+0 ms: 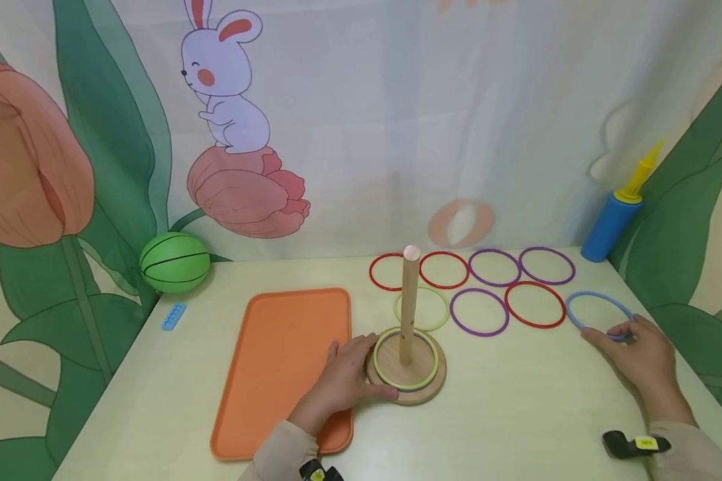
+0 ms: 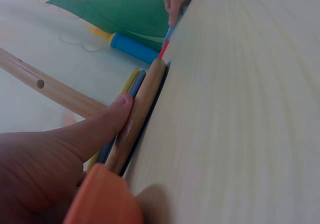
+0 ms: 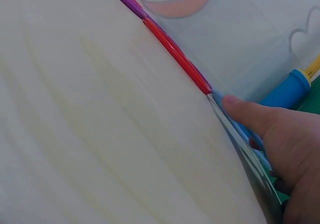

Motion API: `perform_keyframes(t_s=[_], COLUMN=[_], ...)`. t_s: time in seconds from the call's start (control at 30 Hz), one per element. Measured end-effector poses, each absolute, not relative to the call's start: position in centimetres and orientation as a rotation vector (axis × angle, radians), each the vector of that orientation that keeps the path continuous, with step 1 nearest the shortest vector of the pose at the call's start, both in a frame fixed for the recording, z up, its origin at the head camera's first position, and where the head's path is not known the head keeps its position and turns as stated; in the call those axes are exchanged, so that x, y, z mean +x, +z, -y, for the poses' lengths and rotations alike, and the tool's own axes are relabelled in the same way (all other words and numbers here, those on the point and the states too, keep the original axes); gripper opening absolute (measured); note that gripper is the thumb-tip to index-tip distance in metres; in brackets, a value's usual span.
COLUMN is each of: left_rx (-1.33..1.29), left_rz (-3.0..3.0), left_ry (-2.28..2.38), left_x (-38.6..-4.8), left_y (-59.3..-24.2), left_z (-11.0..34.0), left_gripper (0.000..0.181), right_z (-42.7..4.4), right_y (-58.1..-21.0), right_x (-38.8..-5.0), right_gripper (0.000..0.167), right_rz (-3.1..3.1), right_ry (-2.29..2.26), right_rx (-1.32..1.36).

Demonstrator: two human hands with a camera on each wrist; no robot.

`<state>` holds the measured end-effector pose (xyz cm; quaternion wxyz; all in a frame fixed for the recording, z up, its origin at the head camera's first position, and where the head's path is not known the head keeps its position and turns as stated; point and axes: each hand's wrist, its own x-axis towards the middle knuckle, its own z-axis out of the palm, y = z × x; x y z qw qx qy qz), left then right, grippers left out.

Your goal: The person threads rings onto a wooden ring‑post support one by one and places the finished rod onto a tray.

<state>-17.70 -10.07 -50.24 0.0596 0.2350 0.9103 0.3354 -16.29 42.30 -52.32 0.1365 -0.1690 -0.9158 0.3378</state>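
Right hand [image 1: 644, 354] pinches the thin light-blue plastic-looking ring [image 1: 602, 294], well apart to the right of the round-based pale wooden stand [image 1: 406, 357], whose peg [image 1: 408, 300] is upright, while the left hand [image 1: 350, 382], nearer that peg, grips the stand's base [image 1: 418, 397] at its left edge.

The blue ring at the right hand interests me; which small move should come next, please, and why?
I would probably raise the blue ring towards the wooden peg: the right hand holds it, the left hand grips the round base, and two rings already lie around the peg.
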Motion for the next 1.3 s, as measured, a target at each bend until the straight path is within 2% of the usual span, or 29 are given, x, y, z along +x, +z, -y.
perform_keyframes(t_s=[0.33, 0.7, 0.97, 1.3], left_rx=[0.705, 0.703, 0.698, 0.701], left_rz=[-2.761, -2.74, -2.73, -2.744], left_ry=[1.031, 1.043, 1.042, 1.038], left_x=[-17.6, -17.6, -17.7, -17.7], left_y=[-50.2, -50.2, -50.3, -50.1], left_z=[10.0, 9.9, 9.8, 10.1], left_gripper=[0.104, 0.106, 0.108, 0.105], right_z=[-42.0, -41.7, -40.1, -35.6], right_y=[-51.5, -50.7, -48.4, -44.2], right_x=[-16.5, -16.4, -16.7, -17.2], right_gripper=[0.057, 0.052, 0.047, 0.045], right_rz=[2.493, 2.391, 2.312, 2.269], right_ry=[1.05, 1.073, 1.126, 1.219], right_rx=[-0.582, -0.558, -0.499, -0.409])
